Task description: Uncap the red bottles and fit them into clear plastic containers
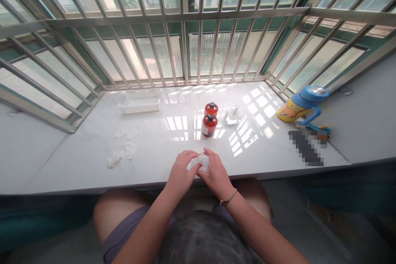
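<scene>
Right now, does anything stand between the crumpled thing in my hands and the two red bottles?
No, nothing visible does. Only the bare white sill lies between the translucent crumpled item, held by the left hand and right hand, and the nearer red bottle.

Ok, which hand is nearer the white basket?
The left hand: it sits front and right of the white basket. The right hand is farther, beyond the left hand. Both hold a crumpled clear piece.
</scene>
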`<act>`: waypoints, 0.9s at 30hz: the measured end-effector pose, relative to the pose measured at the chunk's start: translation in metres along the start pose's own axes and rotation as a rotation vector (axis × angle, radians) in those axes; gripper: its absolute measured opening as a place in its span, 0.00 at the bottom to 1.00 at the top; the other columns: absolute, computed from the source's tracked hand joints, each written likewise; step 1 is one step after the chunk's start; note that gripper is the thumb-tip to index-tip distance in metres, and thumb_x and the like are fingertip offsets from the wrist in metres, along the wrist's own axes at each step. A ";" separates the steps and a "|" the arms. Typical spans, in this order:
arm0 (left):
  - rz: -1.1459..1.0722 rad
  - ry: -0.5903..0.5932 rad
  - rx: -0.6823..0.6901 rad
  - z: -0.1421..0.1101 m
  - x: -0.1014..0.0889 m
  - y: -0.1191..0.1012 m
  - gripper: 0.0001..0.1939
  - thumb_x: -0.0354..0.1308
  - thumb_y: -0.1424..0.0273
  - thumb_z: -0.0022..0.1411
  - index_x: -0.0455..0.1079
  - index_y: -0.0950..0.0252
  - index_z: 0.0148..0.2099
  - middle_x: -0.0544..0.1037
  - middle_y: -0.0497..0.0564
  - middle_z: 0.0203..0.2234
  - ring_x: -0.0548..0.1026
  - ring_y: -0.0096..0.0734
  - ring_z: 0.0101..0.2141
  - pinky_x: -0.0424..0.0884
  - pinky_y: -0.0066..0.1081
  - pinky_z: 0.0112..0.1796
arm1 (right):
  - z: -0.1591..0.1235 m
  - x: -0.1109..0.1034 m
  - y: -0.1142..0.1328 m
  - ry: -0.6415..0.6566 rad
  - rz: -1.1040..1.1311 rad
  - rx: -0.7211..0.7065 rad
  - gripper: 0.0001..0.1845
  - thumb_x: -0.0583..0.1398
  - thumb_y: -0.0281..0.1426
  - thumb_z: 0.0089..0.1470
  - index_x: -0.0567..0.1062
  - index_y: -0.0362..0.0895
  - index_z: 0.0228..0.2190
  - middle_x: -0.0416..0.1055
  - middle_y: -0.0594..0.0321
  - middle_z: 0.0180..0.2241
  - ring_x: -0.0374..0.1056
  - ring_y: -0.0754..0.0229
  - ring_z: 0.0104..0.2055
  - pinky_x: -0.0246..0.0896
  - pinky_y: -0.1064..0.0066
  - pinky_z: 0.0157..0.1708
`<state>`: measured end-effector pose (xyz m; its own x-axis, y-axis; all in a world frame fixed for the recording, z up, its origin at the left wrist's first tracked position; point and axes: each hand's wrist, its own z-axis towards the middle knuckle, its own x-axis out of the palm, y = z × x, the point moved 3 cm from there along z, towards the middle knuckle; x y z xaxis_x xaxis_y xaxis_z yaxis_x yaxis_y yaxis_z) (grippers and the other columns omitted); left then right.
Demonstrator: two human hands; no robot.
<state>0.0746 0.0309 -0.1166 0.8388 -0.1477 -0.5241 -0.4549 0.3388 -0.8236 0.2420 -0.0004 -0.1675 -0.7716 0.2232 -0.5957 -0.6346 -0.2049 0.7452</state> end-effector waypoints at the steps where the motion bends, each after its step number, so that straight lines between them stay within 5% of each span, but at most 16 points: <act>1: 0.033 0.005 0.023 -0.001 0.002 0.002 0.13 0.64 0.71 0.68 0.79 0.56 0.54 0.81 0.54 0.53 0.79 0.46 0.56 0.75 0.50 0.60 | 0.000 0.001 0.000 0.003 0.004 -0.001 0.45 0.71 0.29 0.55 0.61 0.48 0.68 0.72 0.48 0.58 0.71 0.40 0.60 0.72 0.43 0.60; 8: 0.066 0.121 -0.079 -0.009 0.015 0.030 0.48 0.78 0.62 0.56 0.62 0.57 0.73 0.70 0.60 0.69 0.69 0.58 0.68 0.67 0.59 0.68 | -0.001 -0.007 0.004 0.139 0.118 -0.022 0.52 0.68 0.27 0.54 0.52 0.48 0.73 0.64 0.43 0.67 0.65 0.38 0.69 0.67 0.39 0.67; 11: 0.050 0.184 -0.056 -0.009 0.017 0.040 0.45 0.76 0.62 0.60 0.61 0.56 0.74 0.69 0.60 0.70 0.68 0.56 0.69 0.66 0.58 0.69 | -0.003 -0.021 0.011 0.247 0.149 -0.090 0.59 0.64 0.20 0.52 0.43 0.50 0.76 0.48 0.46 0.76 0.49 0.39 0.79 0.53 0.39 0.75; 13: 0.040 0.202 -0.024 -0.009 0.018 0.044 0.43 0.75 0.62 0.61 0.62 0.55 0.74 0.69 0.60 0.70 0.68 0.56 0.70 0.65 0.58 0.69 | -0.004 -0.033 0.015 0.280 0.172 -0.075 0.58 0.60 0.18 0.52 0.43 0.52 0.76 0.47 0.49 0.77 0.46 0.41 0.80 0.49 0.39 0.76; 18: -0.006 0.192 0.025 -0.007 0.018 0.044 0.39 0.76 0.64 0.61 0.65 0.54 0.70 0.74 0.58 0.66 0.72 0.52 0.66 0.68 0.56 0.67 | -0.006 -0.048 0.022 0.302 0.383 0.083 0.51 0.55 0.18 0.57 0.45 0.56 0.75 0.60 0.52 0.74 0.57 0.45 0.76 0.67 0.42 0.67; 23: -0.009 0.156 -0.001 -0.008 0.020 0.040 0.37 0.77 0.65 0.60 0.67 0.55 0.68 0.75 0.57 0.64 0.74 0.51 0.64 0.70 0.54 0.66 | -0.007 -0.041 0.013 0.224 0.418 0.136 0.47 0.57 0.21 0.57 0.48 0.52 0.72 0.73 0.53 0.62 0.57 0.47 0.75 0.51 0.38 0.74; 27: 0.004 0.137 -0.017 -0.009 0.021 0.041 0.40 0.78 0.65 0.58 0.67 0.55 0.68 0.76 0.57 0.63 0.75 0.52 0.64 0.70 0.54 0.66 | -0.008 -0.037 -0.001 0.106 0.427 0.223 0.40 0.58 0.23 0.55 0.54 0.50 0.66 0.75 0.57 0.51 0.72 0.49 0.60 0.61 0.41 0.68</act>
<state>0.0705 0.0331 -0.1634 0.7884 -0.2725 -0.5515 -0.4643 0.3245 -0.8241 0.2705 -0.0161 -0.1482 -0.9684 0.0634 -0.2414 -0.2444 -0.0452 0.9686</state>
